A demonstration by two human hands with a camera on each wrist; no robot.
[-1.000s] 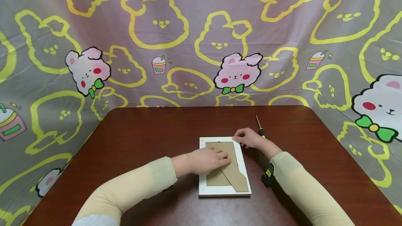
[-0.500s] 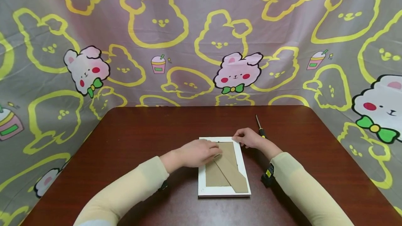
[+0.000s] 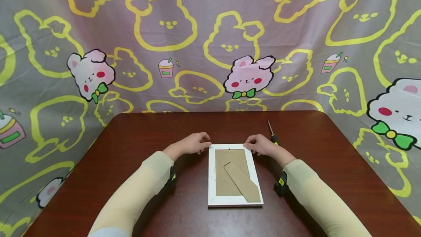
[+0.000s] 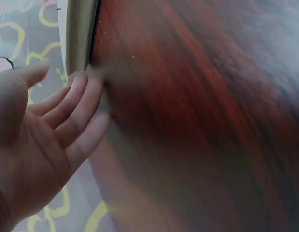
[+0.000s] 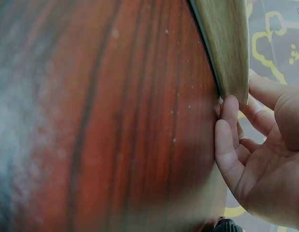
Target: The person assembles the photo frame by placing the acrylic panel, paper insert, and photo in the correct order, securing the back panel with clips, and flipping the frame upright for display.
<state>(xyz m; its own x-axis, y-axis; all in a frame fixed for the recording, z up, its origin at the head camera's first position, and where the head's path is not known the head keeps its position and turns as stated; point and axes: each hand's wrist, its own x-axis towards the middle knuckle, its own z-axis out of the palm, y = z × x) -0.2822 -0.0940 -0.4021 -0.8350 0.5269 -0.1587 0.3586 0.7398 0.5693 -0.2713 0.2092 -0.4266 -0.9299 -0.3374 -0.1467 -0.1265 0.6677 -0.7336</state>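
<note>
A picture frame [image 3: 212, 178] lies face down on the table, its white back border and brown backing board [image 3: 230, 185] upward. A slanted brown easel leg [image 3: 244, 184] lies over the board. At the far left corner is my left hand [image 3: 194, 143], thumb near the corner. In the left wrist view the fingers of that hand [image 4: 52, 125] are loosely extended, tips right at the frame's wood-grain edge [image 4: 80, 34], thumb apart. My right hand [image 3: 261, 145] pinches the far right corner. In the right wrist view its fingertips [image 5: 230, 104] meet the wooden side [image 5: 229, 48], thumb over the back.
A screwdriver [image 3: 273, 134] with a black and yellow handle lies behind the right hand, pointing away. The dark red-brown table [image 3: 158, 131] ends at a patterned curtain [image 3: 197, 61] with rabbit drawings. Cameras are strapped at both wrists.
My left hand has lifted off the backing board and moved left and away to the frame's far left corner, uncovering the easel leg's upper end. The right hand stays at its corner.
</note>
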